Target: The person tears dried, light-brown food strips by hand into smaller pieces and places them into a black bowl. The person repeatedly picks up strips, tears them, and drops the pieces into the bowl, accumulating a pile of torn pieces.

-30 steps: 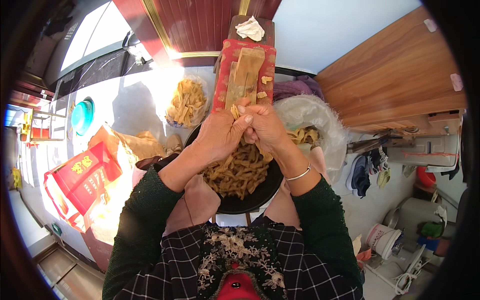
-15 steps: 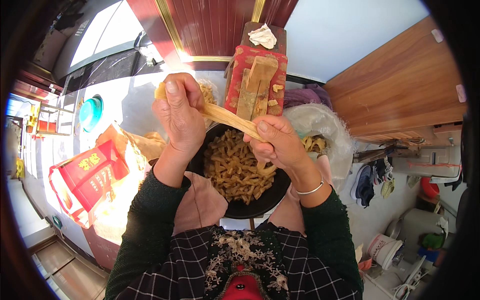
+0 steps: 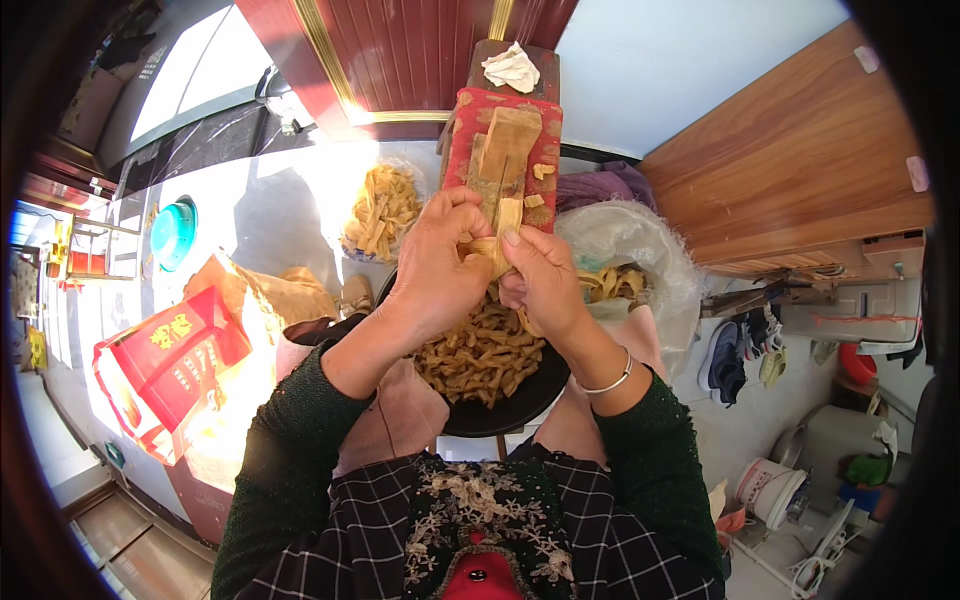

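Note:
A flat, yellow-brown fibrous strip (image 3: 509, 216), whose exact kind I cannot make out, is bent and crossed over itself between my hands. My left hand (image 3: 440, 255) pinches it from one side, fingers curled. On the other side my right hand (image 3: 548, 280) grips it with thumb and fingers, one end sticking up above the thumb. Part of the fold is hidden by my fingers. Below them, a black round basin (image 3: 515, 412) sits at my lap, holding many short, twisted brown pieces (image 3: 480, 355).
Ahead stands a bench with a red cloth (image 3: 470, 125) and a wooden block tool (image 3: 508, 140). More strips lie in a pile (image 3: 385, 210) at left and in a clear plastic bag (image 3: 640, 240) at right. A red bag (image 3: 180, 345) and teal basin (image 3: 174, 235) stand further left.
My hands have come together and the strip, earlier stretched straight between them, is now folded across itself. My left hand has moved right and down, uncovering the pile of strips.

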Demonstrator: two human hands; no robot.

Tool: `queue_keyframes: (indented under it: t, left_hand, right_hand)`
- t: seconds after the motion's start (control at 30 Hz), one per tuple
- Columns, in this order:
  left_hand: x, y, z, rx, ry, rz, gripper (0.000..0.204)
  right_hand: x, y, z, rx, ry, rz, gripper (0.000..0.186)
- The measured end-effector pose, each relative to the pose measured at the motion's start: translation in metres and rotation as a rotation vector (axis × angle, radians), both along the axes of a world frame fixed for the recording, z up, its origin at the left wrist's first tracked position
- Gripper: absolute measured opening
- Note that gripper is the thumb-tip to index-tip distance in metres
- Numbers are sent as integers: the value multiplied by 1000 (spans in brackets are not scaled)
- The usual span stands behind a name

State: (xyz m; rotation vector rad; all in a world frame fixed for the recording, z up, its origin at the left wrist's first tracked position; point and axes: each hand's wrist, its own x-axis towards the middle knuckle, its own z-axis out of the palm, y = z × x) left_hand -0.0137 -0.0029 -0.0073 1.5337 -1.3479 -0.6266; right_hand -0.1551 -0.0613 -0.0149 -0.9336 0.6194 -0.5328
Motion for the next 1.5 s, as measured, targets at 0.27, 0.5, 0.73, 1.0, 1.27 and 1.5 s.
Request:
queue_keyframes:
  t: [0.27,0.5,0.73,1.0,1.27,1.5]
  left_hand:
    - [11,10,7,-167,-162,-132,9]
    - [11,4,8,94,56,41,7]
    - [16,3,6,-61,23,-47,18]
    - [31,-1,3,240,518,-382,23]
    - [65,7,16,233,754,-583,29]
    - [33,4,7,66,-254,-465,32]
  right_hand:
    - [-8,-18,6,68,52,350,13]
    - [-8,-15,2,-351,51,147,12]
    - [-7,-15,-2,109,-213,92,17]
    - [-9,-11,5,-163,-25,-9,20]
    - [-41,-43,9,-549,80,97,19]
    - [-26,-29,0,-822,239,143,14]
